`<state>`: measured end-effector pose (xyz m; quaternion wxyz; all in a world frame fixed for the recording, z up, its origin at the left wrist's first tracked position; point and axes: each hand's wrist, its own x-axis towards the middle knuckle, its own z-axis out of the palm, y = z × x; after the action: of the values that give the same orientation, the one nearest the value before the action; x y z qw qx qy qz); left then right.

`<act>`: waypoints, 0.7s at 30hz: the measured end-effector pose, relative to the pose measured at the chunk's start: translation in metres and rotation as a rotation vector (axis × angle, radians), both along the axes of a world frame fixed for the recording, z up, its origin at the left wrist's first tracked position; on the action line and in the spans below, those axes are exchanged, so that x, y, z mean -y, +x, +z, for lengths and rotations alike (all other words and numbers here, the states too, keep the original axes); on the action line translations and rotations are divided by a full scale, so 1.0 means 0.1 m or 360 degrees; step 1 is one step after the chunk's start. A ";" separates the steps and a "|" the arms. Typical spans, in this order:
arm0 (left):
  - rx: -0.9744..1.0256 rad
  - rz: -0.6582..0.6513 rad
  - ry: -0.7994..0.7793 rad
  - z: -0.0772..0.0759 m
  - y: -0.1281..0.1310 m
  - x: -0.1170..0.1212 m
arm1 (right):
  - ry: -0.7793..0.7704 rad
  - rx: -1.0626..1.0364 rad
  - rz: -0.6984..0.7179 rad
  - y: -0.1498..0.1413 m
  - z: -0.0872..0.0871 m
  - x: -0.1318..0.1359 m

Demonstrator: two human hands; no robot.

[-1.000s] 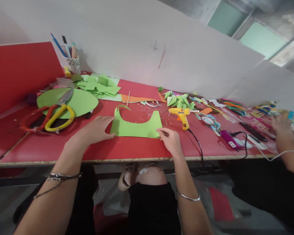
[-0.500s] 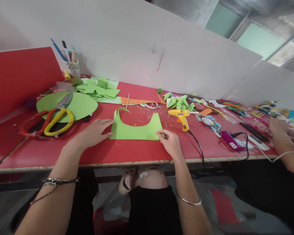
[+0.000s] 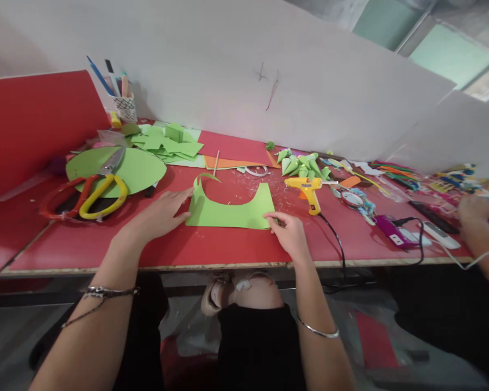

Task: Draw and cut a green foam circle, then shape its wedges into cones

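Note:
A green paper sheet with a curved cut-out along its far edge lies flat on the red table. My left hand rests flat beside it, fingertips touching the sheet's left edge. My right hand pinches the sheet's near right corner between thumb and fingers. A thin curl of green paper sticks up at the sheet's far left corner.
Scissors with yellow and red handles lie on a green paper disc at the left. A yellow glue gun with a black cord lies right of the sheet, near green paper cones. Another person's hand works at the far right.
The view shifted slightly. My left fingers spread a little toward the sheet's left edge; my right hand stays at the near right corner.

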<state>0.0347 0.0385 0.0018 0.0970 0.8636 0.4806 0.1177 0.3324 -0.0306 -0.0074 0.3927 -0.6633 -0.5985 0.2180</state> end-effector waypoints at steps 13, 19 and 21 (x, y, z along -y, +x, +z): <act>0.0015 0.0073 -0.0038 0.02 0.03 0.03 | -0.0040 -0.0135 -0.0033 0.02 -0.03 -0.01; 0.0007 0.0107 -0.0070 0.02 0.04 0.03 | -0.0061 -0.0247 -0.0015 0.02 -0.02 -0.01; 0.0014 0.0096 -0.0061 0.03 0.04 0.03 | -0.0065 -0.0254 -0.0029 0.02 -0.02 -0.02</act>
<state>0.0388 0.0358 0.0044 0.1119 0.8461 0.5082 0.1153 0.3340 -0.0290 -0.0098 0.4274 -0.6572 -0.5547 0.2787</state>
